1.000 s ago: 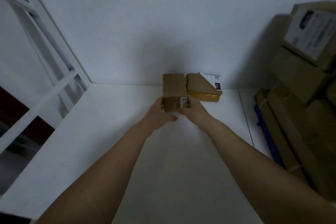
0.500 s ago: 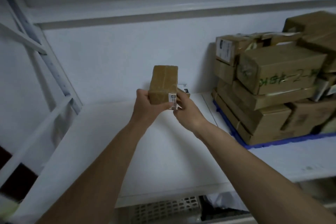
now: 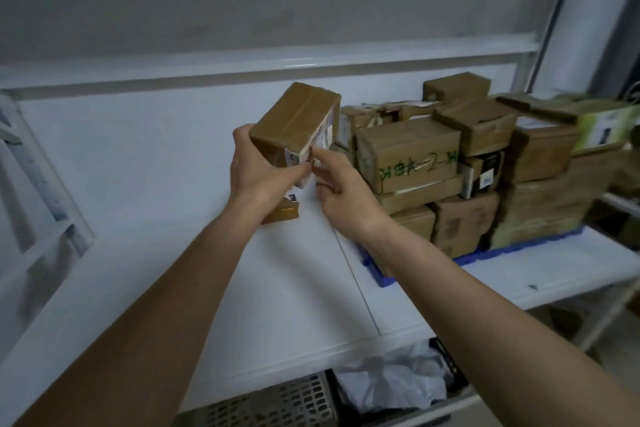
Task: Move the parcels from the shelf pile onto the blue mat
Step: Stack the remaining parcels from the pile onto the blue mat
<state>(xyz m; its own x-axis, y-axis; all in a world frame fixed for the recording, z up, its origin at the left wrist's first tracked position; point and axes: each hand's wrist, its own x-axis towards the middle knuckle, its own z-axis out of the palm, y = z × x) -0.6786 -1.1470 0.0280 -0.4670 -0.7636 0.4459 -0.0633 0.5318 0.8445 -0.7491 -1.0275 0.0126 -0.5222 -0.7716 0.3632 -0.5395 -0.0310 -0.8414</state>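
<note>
Standing packed on the blue mat (image 3: 381, 279), a stack of parcels (image 3: 450, 163) marks most work done. Left of the mat, both hands' grip holds one parcel (image 3: 298, 125) aloft: left hand (image 3: 256, 173), right hand (image 3: 341, 184). Another parcel (image 3: 282, 213) lies on the shelf (image 3: 173, 270) beneath.

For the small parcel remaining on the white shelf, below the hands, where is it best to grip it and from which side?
Probably from the right and above: the remaining parcel lies low on the shelf, its left part hidden behind the left hand. Its taped right end is exposed, so pinch across that end.
</note>
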